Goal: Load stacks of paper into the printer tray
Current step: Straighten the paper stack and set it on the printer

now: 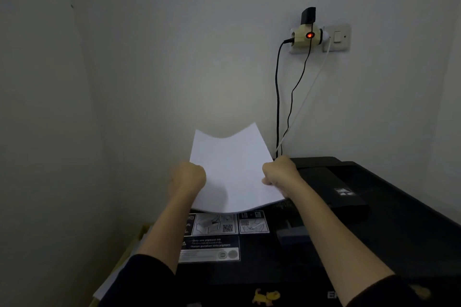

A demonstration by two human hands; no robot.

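A thin stack of white paper (233, 169) is held up above the black printer (374, 219), its far edge sagging in the middle. My left hand (188, 177) grips the stack's left edge and my right hand (280, 172) grips its right edge. The near edge of the sheets hangs just over the printer's top, above the white instruction labels (214, 237). The printer's rear paper support (326, 182) lies to the right of my right hand. The sheets hide the part of the printer beneath them.
Pale walls meet in a corner close behind the printer. A wall socket with an adapter and red light (310, 35) sits up right, with cables (278, 107) dropping behind the printer. A yellow box with white sheets (124, 259) lies at the lower left.
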